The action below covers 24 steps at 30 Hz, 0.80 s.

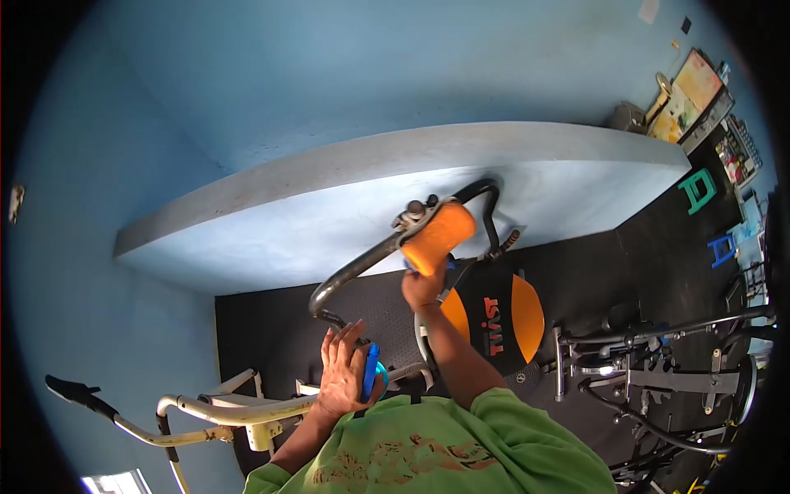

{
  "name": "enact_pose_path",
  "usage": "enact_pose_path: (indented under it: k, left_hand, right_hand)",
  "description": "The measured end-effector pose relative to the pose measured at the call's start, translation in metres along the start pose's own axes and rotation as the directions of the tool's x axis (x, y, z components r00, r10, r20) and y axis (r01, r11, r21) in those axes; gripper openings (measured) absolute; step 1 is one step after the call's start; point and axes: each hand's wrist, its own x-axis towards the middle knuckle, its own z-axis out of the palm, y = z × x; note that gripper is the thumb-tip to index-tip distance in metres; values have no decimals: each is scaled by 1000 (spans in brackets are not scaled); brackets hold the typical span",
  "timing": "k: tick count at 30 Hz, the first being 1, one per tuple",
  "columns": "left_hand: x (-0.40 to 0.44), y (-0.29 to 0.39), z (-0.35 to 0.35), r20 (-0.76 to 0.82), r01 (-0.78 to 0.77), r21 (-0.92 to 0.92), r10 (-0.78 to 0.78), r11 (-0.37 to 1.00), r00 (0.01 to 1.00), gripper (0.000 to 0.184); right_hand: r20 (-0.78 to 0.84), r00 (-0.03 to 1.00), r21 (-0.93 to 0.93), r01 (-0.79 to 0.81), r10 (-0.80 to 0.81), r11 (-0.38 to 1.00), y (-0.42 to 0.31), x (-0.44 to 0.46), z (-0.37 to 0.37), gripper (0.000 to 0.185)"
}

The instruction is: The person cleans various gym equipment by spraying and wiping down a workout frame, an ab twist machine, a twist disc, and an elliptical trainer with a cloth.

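Note:
My right hand (422,288) is closed against the underside of the orange pad (442,236), which is fixed to a curved black handlebar (354,276). A bit of blue, seemingly a cloth (411,265), shows at its fingers; most of it is hidden. Lower left, my left hand (340,372) is beside a bottle with a blue top (372,372) and a turquoise body, which looks like a spray bottle. Its fingers stretch toward the lower end of the handlebar, and the thumb side holds the bottle. Below the pad lies the black and orange twist base (496,321).
A cream-coloured exercise machine (247,410) stands at left, and black gym equipment (658,370) at right. Behind the handlebar runs a low ledge (370,173) along the blue wall. Green (698,191) and blue (722,250) stools stand at far right on the dark floor.

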Motion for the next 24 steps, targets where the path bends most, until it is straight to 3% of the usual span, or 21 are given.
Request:
enact_pose_path:
  k: [1,3,5,7,8,9,11,12,13,15,16,17,19,21,22,23,24]
  left_hand:
    - [-13,-9,-4,-18,5,-2,-5,1000,1000,48]
    - [-30,-23,-10,-6,20,-67,-20,998,1000,51]
    - [-42,-35,-15,-1,42,-105,-43,994,999,53]
    - [-47,-40,-16,56,36,-124,-29,992,998,55]
    - [-49,-43,-16,48,45,-135,-39,990,998,55]
    - [-49,-47,-15,56,31,-126,-24,992,998,56]
    - [-52,-55,-14,67,23,-133,-14,991,998,57]
    - [-52,-58,-14,38,18,-156,-13,988,999,54]
    - [-52,-61,-12,8,15,-180,-13,984,1000,51]
    - [-54,-66,-7,0,20,-205,-20,979,1000,51]
    - [-54,-68,-5,-8,16,-213,-18,977,1000,51]
    - [-55,-68,-4,-15,20,-225,-24,974,1000,51]
    - [-57,-72,-4,75,48,-178,-36,983,997,57]
    - [-57,-75,-8,70,48,-205,-35,978,997,56]
    - [-57,-75,-8,82,48,-221,-31,974,996,55]
    - [-57,-75,-6,83,66,-230,-48,971,995,55]
    - [-57,-75,-4,91,69,-206,-51,976,995,55]
  right_hand:
    - [-19,997,-5,-78,78,997,-2,2,-3,50]
    - [-9,995,-152,101,-103,983,1,21,-14,43]
    - [-74,990,-206,105,-123,973,-26,45,-15,33]
    - [-139,988,-166,42,-65,985,-65,70,-11,20]
    - [-163,985,-114,46,-64,992,-48,67,-2,20]
    - [-152,986,-119,54,-72,991,-37,63,-3,20]
    - [100,993,-326,88,-58,941,-23,48,-15,21]
    - [119,993,-330,67,-29,942,-31,49,-20,19]
    - [115,988,-286,134,-105,949,-21,51,-21,16]
    - [176,983,-310,14,42,951,-20,45,-37,21]
    - [185,982,-318,26,36,948,-16,39,-40,21]
    - [22,920,-23,-392,392,920,-13,31,-42,26]
    - [-15,700,306,-676,714,670,-14,2,-48,33]
    - [-108,939,216,-297,325,930,-22,-35,-47,55]
    - [-91,943,207,-296,319,932,-38,-31,-47,55]
    - [-17,997,-98,-78,76,992,-71,-19,-52,64]
    - [126,982,-364,177,-139,914,-90,-9,-52,73]
